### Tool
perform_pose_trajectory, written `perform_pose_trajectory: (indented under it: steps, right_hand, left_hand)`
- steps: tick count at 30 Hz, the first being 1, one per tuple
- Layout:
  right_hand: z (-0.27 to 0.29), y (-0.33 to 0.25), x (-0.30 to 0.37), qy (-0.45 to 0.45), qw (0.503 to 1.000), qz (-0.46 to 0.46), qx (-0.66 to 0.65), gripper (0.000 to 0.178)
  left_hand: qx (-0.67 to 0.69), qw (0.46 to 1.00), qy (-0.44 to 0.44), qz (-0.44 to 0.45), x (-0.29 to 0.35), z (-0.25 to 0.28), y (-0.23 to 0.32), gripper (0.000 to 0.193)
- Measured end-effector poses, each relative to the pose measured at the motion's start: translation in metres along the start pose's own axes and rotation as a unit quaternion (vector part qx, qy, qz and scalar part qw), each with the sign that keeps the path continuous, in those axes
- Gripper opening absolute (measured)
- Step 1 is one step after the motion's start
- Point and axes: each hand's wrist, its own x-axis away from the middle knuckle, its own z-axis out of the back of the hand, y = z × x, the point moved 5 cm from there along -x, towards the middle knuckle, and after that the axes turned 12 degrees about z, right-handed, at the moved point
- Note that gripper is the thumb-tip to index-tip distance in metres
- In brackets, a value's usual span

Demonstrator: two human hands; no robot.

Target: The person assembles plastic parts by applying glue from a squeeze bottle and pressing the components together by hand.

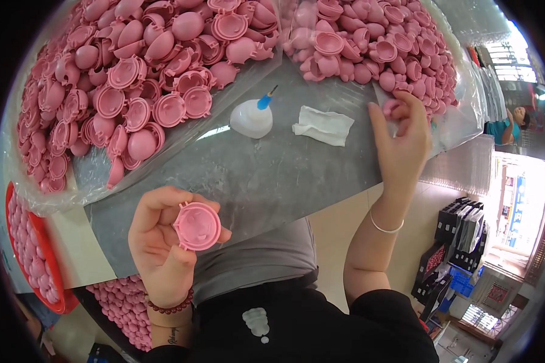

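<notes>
A: Where's the shell?
B: In the left hand (163, 236), above the surface (242, 199) near its close edge. Pink shell (200, 226), hollow side up, fingers curled behind it, thumb at the rim.
A: Right hand (406, 130)?
B: At the right heap (369, 42). Thumb and index bent, narrow gap, a pink piece (392, 109) between; can't tell if gripped.
A: Handling?
B: Looks like light, stiff plastic, probably smooth and a bit slippery. Best held by the outer wall; the small rim tabs seem the likeliest to snap.
A: Room?
B: Grey stretch between the hands; bottle (251, 120) and cloth (324, 126) beyond. Left heap (133, 78) bounds the far left.
</notes>
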Motion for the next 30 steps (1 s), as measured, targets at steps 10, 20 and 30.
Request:
perform_pose_trajectory:
  steps: [10, 20, 30]
  right_hand:
    - [-0.001, -0.084, 0.022, -0.135, 0.884, 0.047, -0.444, 0.027]
    - [-0.005, -0.089, 0.033, -0.128, 0.936, 0.172, -0.279, 0.034]
    - [-0.011, -0.098, 0.021, -0.197, 0.892, 0.291, -0.282, 0.033]
  left_hand:
    - [0.016, 1.0, 0.012, 0.022, 0.005, 0.0, 0.002, 0.051]
    - [0.034, 0.999, 0.005, 0.026, 0.009, 0.003, 0.001, 0.048]
    - [0.051, 0.998, -0.011, 0.021, 0.005, 0.002, 0.002, 0.047]
